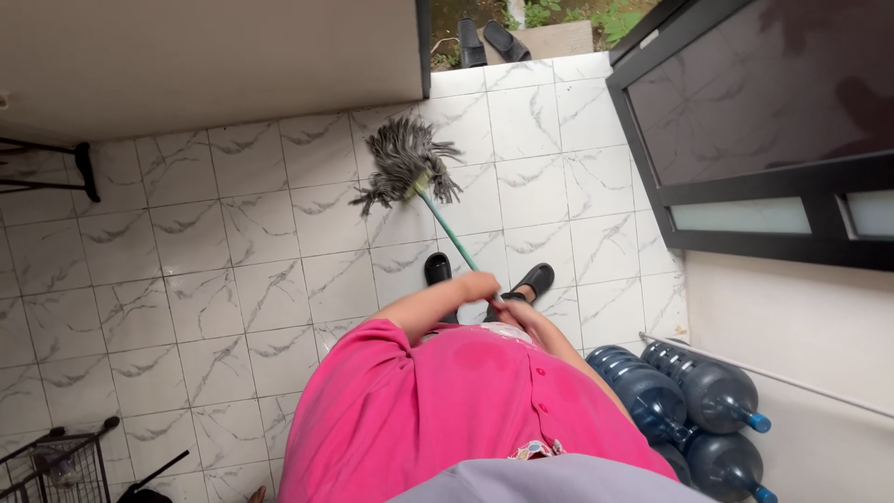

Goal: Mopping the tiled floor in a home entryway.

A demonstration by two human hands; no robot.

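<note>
A grey string mop head (407, 166) lies spread on the white marble-patterned tile floor (233, 279) ahead of me. Its green handle (447, 230) slants back toward my body. My left hand (477, 285) is closed around the handle higher up, and my right hand (518, 313) grips it just below, close to my pink shirt (447, 410). My feet in black sandals (438, 270) stand on the tiles on either side of the handle.
Several large blue water jugs (689, 410) lie at the right against a white wall. A dark-framed glass door (754, 121) stands at upper right. Black sandals (489, 39) rest at the doorway beyond. A black wire rack (56, 461) sits at lower left, black stand legs (84, 172) at left.
</note>
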